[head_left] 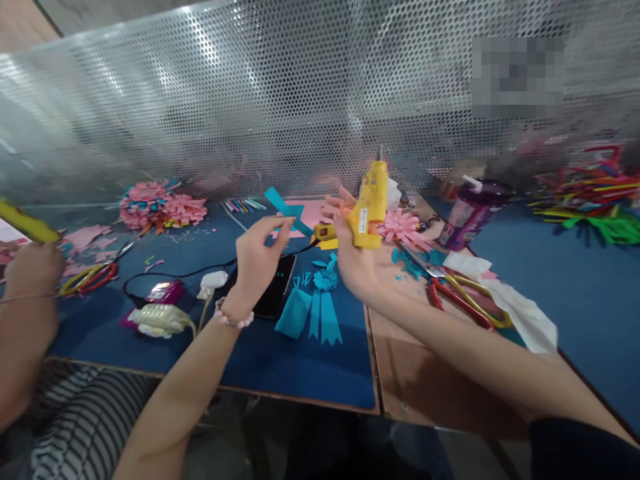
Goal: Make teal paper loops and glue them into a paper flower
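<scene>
My right hand (353, 257) holds a yellow glue gun (371, 203) with its nozzle pointing up; some of the fingers stretch out behind it. My left hand (260, 257), wearing a beaded bracelet, pinches a bent blue strip (280, 203) at its fingertips. Below and between the hands lies a blue ribbon-like piece (325, 310) with a flower-shaped top and notched tails. Beside it is a small blue pouch-shaped piece (295, 312). A dark phone (273, 293) lies partly behind my left wrist.
Red-and-yellow scissors (467, 293), white tissue (525, 313) and a purple cup (473, 213) are at the right. A power strip (163, 319) with cords sits left. Pink flowers (160, 207) stand by the perforated metal panel (280, 100). Another person's hand (35, 267) holds a yellow object at far left.
</scene>
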Tool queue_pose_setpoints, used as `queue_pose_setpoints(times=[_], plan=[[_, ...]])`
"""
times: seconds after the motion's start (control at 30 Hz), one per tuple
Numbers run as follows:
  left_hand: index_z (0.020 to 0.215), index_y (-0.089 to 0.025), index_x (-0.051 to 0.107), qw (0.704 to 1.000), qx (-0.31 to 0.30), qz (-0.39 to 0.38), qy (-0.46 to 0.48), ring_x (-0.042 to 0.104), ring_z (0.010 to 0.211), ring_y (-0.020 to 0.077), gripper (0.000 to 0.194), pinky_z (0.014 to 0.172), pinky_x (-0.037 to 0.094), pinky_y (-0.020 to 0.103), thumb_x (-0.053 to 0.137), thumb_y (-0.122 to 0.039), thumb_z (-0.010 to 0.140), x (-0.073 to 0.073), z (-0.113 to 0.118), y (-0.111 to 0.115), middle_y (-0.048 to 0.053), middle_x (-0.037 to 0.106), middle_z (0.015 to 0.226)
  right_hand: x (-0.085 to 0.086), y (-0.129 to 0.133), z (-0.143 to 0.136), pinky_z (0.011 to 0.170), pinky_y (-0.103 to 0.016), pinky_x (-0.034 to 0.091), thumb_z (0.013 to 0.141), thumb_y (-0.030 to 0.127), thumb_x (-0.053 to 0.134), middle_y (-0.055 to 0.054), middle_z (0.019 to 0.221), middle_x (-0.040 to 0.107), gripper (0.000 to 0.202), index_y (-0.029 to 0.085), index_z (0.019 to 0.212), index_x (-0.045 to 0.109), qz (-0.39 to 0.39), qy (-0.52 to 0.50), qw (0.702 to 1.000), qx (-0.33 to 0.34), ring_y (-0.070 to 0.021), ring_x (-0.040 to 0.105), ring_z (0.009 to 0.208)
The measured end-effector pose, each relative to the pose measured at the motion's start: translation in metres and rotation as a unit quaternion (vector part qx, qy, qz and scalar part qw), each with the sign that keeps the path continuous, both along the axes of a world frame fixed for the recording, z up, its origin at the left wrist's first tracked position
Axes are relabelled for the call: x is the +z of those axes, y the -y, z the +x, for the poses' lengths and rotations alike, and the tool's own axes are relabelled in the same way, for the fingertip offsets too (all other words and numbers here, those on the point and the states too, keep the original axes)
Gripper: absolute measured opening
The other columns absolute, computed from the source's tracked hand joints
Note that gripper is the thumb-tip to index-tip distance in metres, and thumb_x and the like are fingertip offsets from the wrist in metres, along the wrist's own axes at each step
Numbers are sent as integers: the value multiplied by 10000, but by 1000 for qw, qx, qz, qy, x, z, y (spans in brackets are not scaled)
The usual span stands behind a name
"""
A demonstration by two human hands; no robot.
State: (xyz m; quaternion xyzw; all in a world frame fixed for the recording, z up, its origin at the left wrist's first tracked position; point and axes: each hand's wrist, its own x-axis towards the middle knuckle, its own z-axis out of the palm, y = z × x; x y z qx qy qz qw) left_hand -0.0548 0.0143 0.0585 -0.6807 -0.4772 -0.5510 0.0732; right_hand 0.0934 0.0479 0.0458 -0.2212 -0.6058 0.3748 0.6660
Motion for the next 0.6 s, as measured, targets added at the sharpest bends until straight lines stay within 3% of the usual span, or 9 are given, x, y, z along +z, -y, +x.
queue_pose_setpoints(times=[0.07,0.17,0.37,0.47,0.6], plan=[[926,-175,701,997,16,-7,80,677,831,156,181,783,542,279,575,-296,877,-1,-11,-7,48,724,906,0,8,-1,910,-323,490,907,418,444,-44,1140,621,324,267,1180,532,-18,-40,999,13,-172,595,1069],[887,-167,688,986,11,-29,166,681,715,144,148,683,568,267,644,-293,822,-5,-25,-19,40,712,844,-3,26,-3,763,-286,527,887,368,482,-29,1020,637,274,249,1131,524,-68,-88,990,85,-135,637,847],[973,-172,673,985,-1,-35,168,660,664,120,184,603,567,235,644,-260,814,-5,-41,-25,31,687,878,-18,61,-9,482,-209,421,861,351,535,33,711,578,180,203,962,550,-215,-101,948,211,-64,492,496],[1247,-229,571,990,-6,-37,133,636,644,111,456,599,558,218,657,-210,800,-2,-45,-22,9,680,829,-24,69,-12,450,-208,387,834,364,577,38,690,571,201,187,925,558,-263,-78,932,236,-51,449,450],[1473,-249,255,994,-22,-33,106,655,730,128,814,761,559,257,675,-163,782,-1,-47,-21,-6,682,787,-26,70,-13,416,-207,366,825,402,561,58,503,501,241,163,790,559,-312,-25,923,223,-68,438,396]])
